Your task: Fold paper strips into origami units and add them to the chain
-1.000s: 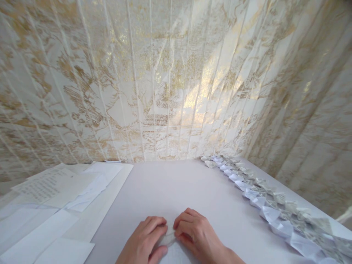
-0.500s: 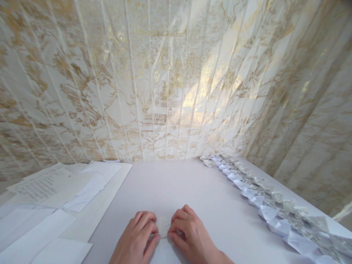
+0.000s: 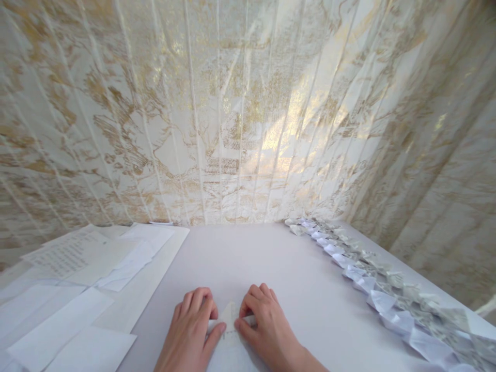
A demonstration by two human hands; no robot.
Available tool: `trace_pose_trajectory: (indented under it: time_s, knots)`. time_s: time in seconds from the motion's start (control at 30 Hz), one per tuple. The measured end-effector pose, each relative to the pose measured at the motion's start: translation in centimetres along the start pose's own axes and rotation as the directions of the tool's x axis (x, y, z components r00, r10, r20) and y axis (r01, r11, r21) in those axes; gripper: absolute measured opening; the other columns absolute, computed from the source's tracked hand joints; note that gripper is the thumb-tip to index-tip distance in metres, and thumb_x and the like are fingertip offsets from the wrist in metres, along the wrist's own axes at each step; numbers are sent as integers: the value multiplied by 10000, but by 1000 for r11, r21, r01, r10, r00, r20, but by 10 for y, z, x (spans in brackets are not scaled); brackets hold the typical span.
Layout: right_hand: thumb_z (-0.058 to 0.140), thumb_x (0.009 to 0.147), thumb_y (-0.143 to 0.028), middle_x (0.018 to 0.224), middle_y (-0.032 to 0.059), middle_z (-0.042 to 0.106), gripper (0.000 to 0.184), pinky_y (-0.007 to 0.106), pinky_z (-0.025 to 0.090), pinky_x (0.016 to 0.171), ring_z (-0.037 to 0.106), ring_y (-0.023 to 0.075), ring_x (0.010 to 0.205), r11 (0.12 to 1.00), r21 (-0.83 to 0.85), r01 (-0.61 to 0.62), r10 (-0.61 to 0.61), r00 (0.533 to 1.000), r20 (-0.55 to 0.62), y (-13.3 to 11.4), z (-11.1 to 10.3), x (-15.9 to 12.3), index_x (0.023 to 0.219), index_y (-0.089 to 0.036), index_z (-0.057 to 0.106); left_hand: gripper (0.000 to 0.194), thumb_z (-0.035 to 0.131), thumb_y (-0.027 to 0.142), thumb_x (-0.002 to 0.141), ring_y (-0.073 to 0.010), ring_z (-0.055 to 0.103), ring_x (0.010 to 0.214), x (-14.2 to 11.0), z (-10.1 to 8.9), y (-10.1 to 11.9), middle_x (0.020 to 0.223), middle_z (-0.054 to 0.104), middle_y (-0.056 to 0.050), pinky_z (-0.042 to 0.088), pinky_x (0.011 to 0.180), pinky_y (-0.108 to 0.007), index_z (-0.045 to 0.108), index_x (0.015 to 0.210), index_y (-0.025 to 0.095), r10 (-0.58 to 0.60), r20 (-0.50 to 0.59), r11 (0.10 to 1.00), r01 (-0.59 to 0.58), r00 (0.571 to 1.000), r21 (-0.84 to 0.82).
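Note:
A small folded piece of white paper (image 3: 230, 323) with a pointed top lies on the white table (image 3: 248, 258) near its front edge. My left hand (image 3: 191, 330) rests on the paper's left side, fingers curled, with the thumb pressing on the paper. From the other side my right hand (image 3: 263, 325) pinches the paper's right edge between thumb and bent fingers. The lower part of the paper is hidden under both hands.
Loose white and printed sheets (image 3: 77, 274) are spread over the left of the table. A long row of folded paper pieces (image 3: 372, 284) runs along the right edge from back to front. A cream and gold curtain (image 3: 248, 113) hangs behind the table.
Both hands have drawn slightly apart and shifted on the paper, so its pointed tip now shows between them. The view has moved a little.

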State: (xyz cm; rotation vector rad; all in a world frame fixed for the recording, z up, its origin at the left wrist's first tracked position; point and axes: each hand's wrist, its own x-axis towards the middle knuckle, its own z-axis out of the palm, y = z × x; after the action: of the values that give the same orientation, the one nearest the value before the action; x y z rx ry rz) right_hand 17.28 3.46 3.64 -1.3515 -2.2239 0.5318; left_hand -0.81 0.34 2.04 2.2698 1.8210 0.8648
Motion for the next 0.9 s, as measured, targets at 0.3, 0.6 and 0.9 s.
trace_pose_trajectory:
  time_s: [0.3, 0.6, 0.9]
  knots:
    - [784, 715, -254, 875, 6, 593, 224, 348, 354, 801, 512, 222, 878, 1000, -9, -21, 21, 1000, -20, -6, 6, 3, 787, -212, 576, 91, 573, 140, 776, -244, 539, 934, -1, 4, 1, 939, 579, -24, 415, 795, -394, 533, 778, 222, -38, -12, 999, 38, 999, -13]
    - [606, 703, -90, 958, 4, 582, 241, 395, 323, 918, 502, 229, 981, 989, 70, -132, 123, 986, 115, 8, -20, 1, 885, -249, 609, 155, 489, 126, 775, -236, 529, 1006, -5, -1, -9, 1037, 600, -22, 429, 814, -382, 569, 828, 247, -23, 26, 999, 24, 999, -32]
    - [557, 642, -50, 966, 16, 572, 351, 382, 330, 913, 499, 226, 984, 985, 77, -157, 144, 977, 161, 13, -29, 1, 926, -242, 632, 220, 420, 137, 828, -232, 555, 1040, -12, -1, -17, 1075, 631, -33, 466, 819, -369, 596, 879, 259, 11, -34, 999, -12, 999, -49]
